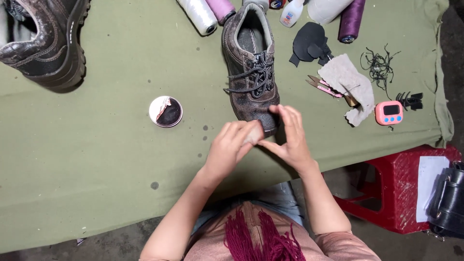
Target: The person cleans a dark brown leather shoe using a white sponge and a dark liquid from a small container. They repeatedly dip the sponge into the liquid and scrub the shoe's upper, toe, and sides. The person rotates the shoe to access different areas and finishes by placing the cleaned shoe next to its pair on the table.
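Both hands met at the toe of the brown laced shoe [251,72] mid-counter — left hand [231,145] pinching a small pale pad, right hand [289,135] open-fingered against it — so a slip could smear the toe or nudge the open polish tin [166,111] left of the shoe.

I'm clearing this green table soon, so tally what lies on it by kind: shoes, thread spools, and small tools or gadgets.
Brown leather shoes: 2, one laced, one at the far left corner
Thread spools: 4, white, pink, pale, purple
Small tools: 2, pink thread snips, pink digital timer
Total: 8
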